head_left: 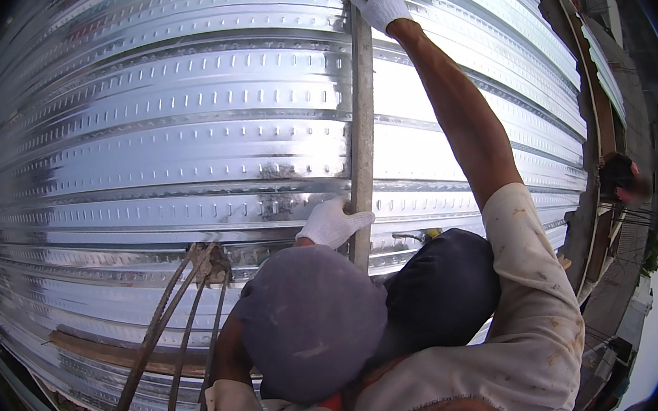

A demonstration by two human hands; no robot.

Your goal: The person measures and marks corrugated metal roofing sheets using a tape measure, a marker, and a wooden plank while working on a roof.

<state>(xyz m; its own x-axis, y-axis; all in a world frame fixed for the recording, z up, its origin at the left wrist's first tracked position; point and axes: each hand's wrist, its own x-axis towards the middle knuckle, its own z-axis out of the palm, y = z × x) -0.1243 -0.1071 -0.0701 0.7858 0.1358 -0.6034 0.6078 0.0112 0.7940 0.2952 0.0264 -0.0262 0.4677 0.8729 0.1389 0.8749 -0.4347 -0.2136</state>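
A long, narrow grey bar (360, 99) lies across the ribs of shiny corrugated metal decking (204, 142), running from the top edge down toward my knees. My right hand (379, 6), in a white knit glove, is closed on the bar's far part with the arm stretched out. Close to my knees, my left hand (334, 223) in a matching glove grips the bar's near part, its thumb laid across it. Some of the left hand's fingers are hidden. The bar's near end passes out of sight by my knees.
Several rusty rebars (158, 325) rise at the lower left, beside a rough concrete stub (214, 266). A brown plank (125, 353) lies near them. My grey-clad knee (312, 322) and dark-clad knee (444, 289) are close below. The decking's edge (584, 102) curves along the right.
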